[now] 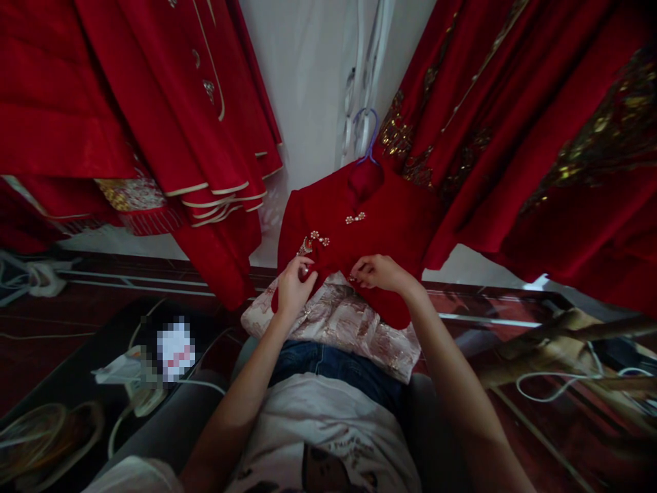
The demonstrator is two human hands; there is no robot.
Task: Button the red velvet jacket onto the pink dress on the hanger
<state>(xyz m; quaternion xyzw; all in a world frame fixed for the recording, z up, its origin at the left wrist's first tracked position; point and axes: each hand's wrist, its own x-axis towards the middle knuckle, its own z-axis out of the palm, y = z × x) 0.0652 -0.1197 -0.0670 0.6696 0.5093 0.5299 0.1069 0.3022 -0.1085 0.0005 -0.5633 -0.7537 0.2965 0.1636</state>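
A small red jacket (359, 233) with pearl knot buttons hangs on a purple hanger (367, 137) in front of me, its lower part lying over a pale brocade cloth (354, 329) on my lap. My left hand (293, 286) pinches the jacket's front edge just below a pearl button (319, 239). My right hand (378, 272) pinches the opposite edge of the opening, a little to the right. Both hands have the fingers closed on the red fabric.
Red garments with cream trim (154, 116) hang at the left, red and gold embroidered ones (513, 123) at the right. A white wall (308, 82) stands behind. White cables (128, 383) and a dark bag lie on the floor at the left, another cable (559, 383) at the right.
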